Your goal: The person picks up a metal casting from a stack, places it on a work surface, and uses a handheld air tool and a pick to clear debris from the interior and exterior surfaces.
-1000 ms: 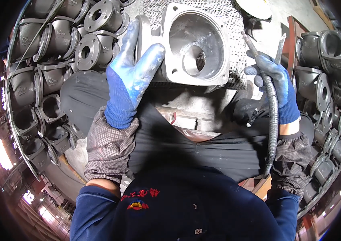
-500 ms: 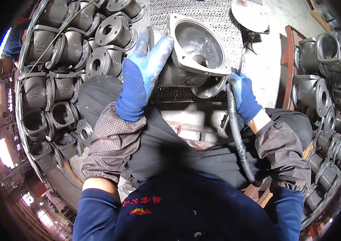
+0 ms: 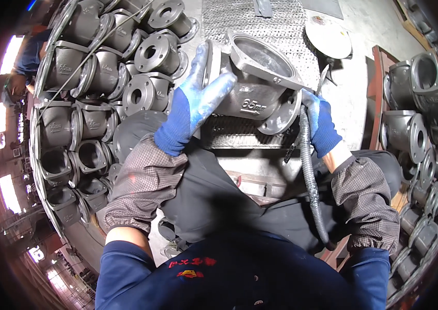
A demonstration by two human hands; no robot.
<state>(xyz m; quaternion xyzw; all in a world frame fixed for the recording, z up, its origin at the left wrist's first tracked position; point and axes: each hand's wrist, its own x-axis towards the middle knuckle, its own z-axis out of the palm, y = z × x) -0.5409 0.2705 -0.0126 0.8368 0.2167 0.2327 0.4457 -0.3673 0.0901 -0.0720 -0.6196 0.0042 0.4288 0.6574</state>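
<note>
1. While the wearer's knees are spread, dark trousers point(image 3: 203, 206) and a navy shirt point(image 3: 250, 274) fill the nearest zone.
2. Ribbed hose point(image 3: 309, 175): runs up over the right thigh to the right hand.
3. Left hand point(image 3: 198, 101), blue-gloved: thumb and fingers set in a V astride the left flange of a grey valve body point(image 3: 252, 95), gripping it.
4. Right hand point(image 3: 318, 116), same glove: closed about the hose's upper end, a slim tip jutting beyond; fingers partly hidden, so cannot tell whether they also pinch the adjacent right flange.
5. Valve body: between both hands, above the near edge of a patterned bench point(image 3: 250, 31); wide square mouth upward, tilted down to the right. Contact with bench: cannot tell.
6. Beyond, right: white round disc point(image 3: 327, 39), near the bench.
7. Flanks: similar castings stacked left point(image 3: 95, 121) and right point(image 3: 405, 132).
</note>
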